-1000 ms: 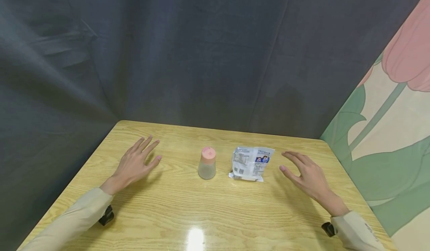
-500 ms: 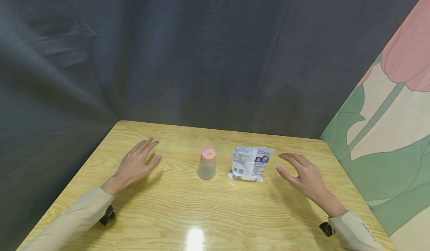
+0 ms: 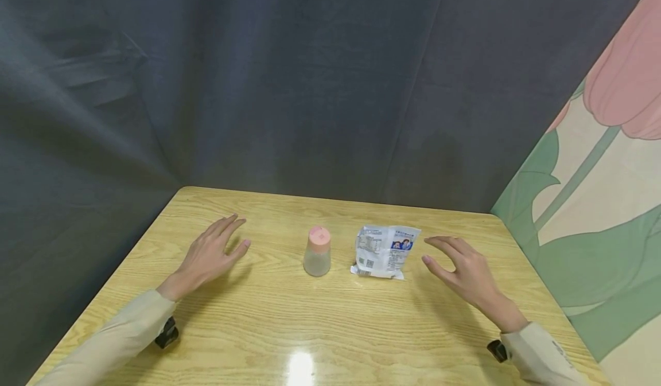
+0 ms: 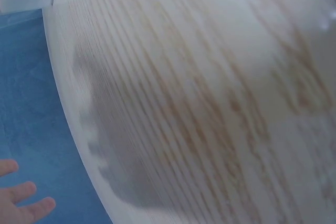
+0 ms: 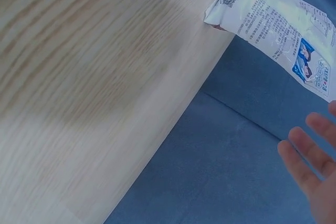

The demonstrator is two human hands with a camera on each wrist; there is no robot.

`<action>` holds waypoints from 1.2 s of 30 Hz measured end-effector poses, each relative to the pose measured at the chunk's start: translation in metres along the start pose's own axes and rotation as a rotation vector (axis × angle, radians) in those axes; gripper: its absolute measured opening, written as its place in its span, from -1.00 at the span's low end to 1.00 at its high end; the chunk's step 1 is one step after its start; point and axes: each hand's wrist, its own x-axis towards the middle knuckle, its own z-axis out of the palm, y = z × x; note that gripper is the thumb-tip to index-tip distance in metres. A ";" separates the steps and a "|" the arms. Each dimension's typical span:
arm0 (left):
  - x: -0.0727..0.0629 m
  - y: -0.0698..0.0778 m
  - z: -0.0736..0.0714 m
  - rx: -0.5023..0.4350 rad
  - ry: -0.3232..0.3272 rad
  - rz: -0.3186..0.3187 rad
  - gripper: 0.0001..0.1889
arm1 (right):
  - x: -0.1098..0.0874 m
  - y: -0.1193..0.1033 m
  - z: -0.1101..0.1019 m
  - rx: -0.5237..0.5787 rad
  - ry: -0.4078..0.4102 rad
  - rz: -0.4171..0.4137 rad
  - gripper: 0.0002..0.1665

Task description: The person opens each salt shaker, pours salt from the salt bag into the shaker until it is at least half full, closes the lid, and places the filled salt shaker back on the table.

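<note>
While the white printed pkt (image 3: pixel 383 251) stands approx 3 o'clock of the pink-capped bottle (image 3: pixel 318 252), both on woodgrain table (image 3: pixel 289 328), R hand (image 3: pixel 471 278) hangs just off pkt's 3–4 o'clock side, thumb & fingers spread, nothing held; L hand (image 3: pixel 205 255) likewise, bottle's 9. Poss. risk: R fingertip knock topples pkt, base looks narrow.

Bottle (image 3: pixel 317 262): greyish, pink cap (image 3: pixel 319 240). Packet (image 3: pixel 379 257): white, dark print (image 3: pixel 369 242), blue picture (image 3: pixel 402 244). Table (image 3: pixel 310 317): yellow, wood-grained. Sleeves (image 3: pixel 116 331): cream. Curtain (image 3: pixel 310 93): dark blue-grey. Wall (image 3: pixel 637 174), right: pink tulip (image 3: pixel 622 79), green leaves (image 3: pixel 611 268).
</note>
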 end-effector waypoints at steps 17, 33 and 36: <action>-0.001 0.000 0.002 -0.020 0.020 0.012 -0.37 | 0.003 -0.004 0.002 0.060 0.000 -0.054 -0.58; 0.000 0.003 0.004 -0.025 -0.001 0.006 -0.36 | 0.012 -0.010 0.009 0.084 0.097 -0.144 -0.42; 0.000 0.003 0.004 -0.032 -0.002 0.010 -0.37 | 0.013 -0.011 0.011 0.078 0.103 -0.143 -0.41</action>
